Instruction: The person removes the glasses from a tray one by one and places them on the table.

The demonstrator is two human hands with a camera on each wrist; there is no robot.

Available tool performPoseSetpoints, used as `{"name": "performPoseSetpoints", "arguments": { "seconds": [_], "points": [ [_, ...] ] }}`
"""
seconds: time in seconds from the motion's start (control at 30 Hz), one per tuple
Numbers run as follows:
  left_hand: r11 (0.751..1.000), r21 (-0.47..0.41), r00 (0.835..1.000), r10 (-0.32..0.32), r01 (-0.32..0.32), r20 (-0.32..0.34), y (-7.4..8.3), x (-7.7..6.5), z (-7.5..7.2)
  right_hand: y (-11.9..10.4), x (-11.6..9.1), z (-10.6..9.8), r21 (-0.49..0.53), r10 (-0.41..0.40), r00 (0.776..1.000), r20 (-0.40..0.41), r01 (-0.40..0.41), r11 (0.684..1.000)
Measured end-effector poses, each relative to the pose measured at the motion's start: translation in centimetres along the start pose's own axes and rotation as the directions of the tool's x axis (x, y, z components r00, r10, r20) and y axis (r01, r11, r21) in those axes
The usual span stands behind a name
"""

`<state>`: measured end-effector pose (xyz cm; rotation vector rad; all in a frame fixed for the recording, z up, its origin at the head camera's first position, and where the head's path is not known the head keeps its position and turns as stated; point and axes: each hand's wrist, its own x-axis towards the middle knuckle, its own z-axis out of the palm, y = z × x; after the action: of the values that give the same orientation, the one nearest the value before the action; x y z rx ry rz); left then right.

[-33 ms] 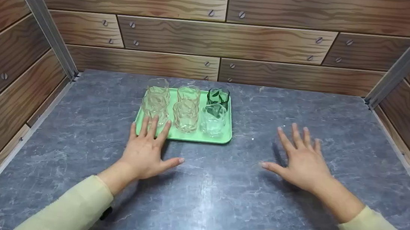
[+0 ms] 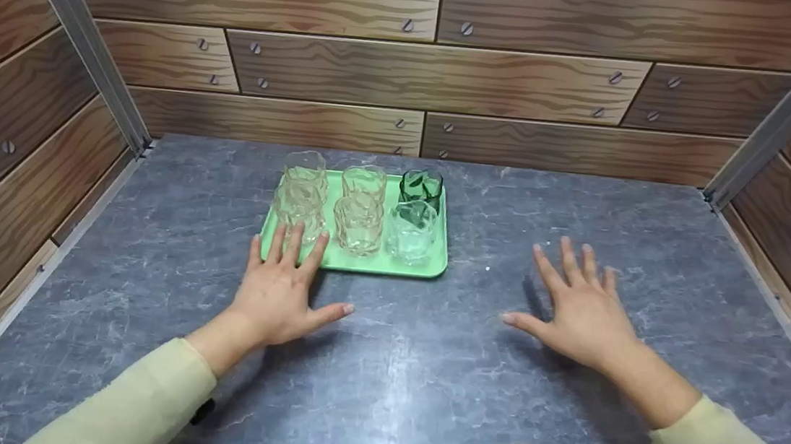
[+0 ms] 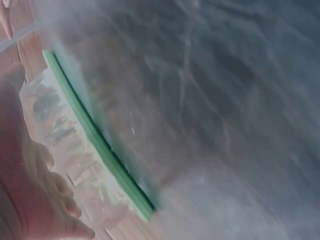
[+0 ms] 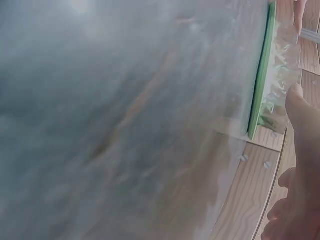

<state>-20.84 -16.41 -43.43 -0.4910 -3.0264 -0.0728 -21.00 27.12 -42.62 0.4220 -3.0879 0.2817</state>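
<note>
1. Table: grey and marbled. Its surface looks smooth, so a hard push could make what stands on it slide.
2. Green tray: on the table, left of centre towards the far side, carrying every glass. Raised from one end only, it would probably tilt and send its load sliding.
3. Left hand: palm down, fingers spread, gripping nothing. Its fingertips overlap the tray's near left edge in the head view; whether they touch, I cannot tell. A low forward sweep could knock the nearest glass.
4. Right hand: also spread and holding nothing, well to the right of the tray. With it so far off, that end would lack support if the left hand pushed alone.
5. Six glasses: two rows of three, the far right one dark green, the rest paler. Standing close together, they could clink or chip if jolted.
</note>
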Motion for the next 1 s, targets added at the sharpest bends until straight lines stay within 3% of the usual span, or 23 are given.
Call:
{"name": "performPoseSetpoints", "arguments": {
  "seconds": [0.23,0.43,0.67,1.0],
  "points": [
    [1.0,-0.012,1.0,-0.008,0.008,0.017,-1.7,-0.6,-0.1,-2.2,1.8,0.2,0.027,-0.047,0.999,-0.005,0.047,0.999],
    [0.999,-0.029,0.997,-0.016,0.019,0.081,-3.8,-1.0,0.3,-4.6,4.2,1.1,0.081,-0.094,0.995,0.016,0.092,0.992],
    [0.996,-0.086,0.988,-0.012,0.025,0.153,-5.9,-0.1,1.0,-6.9,6.8,2.1,0.138,-0.141,0.99,0.03,0.135,0.981],
    [0.991,-0.135,0.983,0.008,0.017,0.185,-7.2,0.9,1.7,-7.5,8.4,3.6,0.198,-0.165,0.982,0.096,0.144,0.97]
  ]
}}
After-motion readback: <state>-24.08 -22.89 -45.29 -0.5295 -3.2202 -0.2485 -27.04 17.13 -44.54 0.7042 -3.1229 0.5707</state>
